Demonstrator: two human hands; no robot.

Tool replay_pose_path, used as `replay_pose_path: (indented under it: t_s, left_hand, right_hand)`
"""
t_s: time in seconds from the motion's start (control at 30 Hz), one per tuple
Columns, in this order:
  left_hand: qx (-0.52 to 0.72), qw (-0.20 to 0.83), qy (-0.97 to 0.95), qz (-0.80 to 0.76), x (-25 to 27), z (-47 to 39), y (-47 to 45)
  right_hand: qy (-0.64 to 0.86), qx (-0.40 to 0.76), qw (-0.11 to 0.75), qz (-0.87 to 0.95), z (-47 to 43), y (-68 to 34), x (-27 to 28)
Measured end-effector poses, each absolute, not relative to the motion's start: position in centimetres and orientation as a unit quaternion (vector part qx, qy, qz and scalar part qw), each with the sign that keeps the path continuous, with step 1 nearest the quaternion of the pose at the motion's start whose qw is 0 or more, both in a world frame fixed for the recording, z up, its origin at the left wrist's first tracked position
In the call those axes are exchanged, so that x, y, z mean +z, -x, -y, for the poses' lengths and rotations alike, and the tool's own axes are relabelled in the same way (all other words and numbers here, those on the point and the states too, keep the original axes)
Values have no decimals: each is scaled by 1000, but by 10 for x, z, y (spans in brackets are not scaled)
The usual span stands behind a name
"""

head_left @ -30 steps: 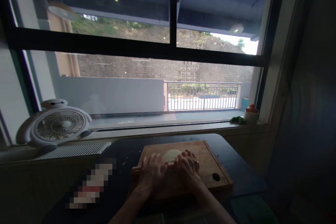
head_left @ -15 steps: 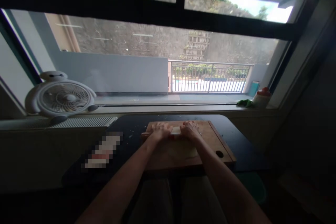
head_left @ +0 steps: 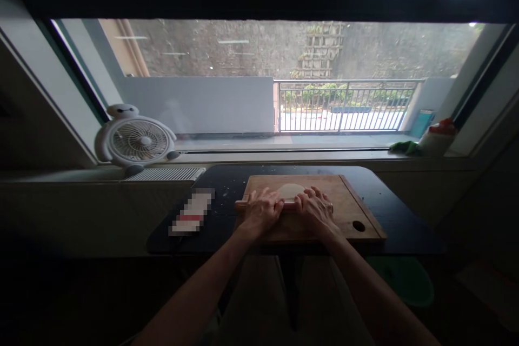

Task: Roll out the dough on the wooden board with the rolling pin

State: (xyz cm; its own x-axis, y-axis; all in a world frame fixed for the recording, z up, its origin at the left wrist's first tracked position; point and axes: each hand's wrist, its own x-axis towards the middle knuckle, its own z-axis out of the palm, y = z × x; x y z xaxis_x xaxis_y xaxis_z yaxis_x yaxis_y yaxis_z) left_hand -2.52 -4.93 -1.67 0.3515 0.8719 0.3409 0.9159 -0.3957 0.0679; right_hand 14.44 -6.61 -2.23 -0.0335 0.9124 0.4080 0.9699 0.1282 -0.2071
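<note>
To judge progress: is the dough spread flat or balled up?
Spread flat, as far as visible: the dough shows as a low, rounded pale sheet on the wooden board beyond the rolling pin. Thickness: cannot tell.

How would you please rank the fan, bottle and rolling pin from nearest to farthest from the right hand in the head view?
From the right hand:
1. Rolling pin: directly under the hand, reaching out to its left.
2. Bottle: beyond the hand, to its right.
3. Fan: also beyond it, far to the left.
</note>
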Motion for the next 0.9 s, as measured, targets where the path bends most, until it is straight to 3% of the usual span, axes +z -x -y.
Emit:
replay_pose_path:
  t_s: [0.17, 0.53, 0.9]
  left_hand:
    - [-152, 68, 816, 554, -17, 43, 24]
    - [-97, 5, 787, 609, 2, -53, 10]
    - [-175, 86, 839, 508, -24, 51, 25]
  right_hand:
    - [661, -46, 214, 718, 62, -145, -20]
    - [707, 29, 180, 683, -40, -162, 1]
    - [655, -64, 258, 707, 67, -152, -24]
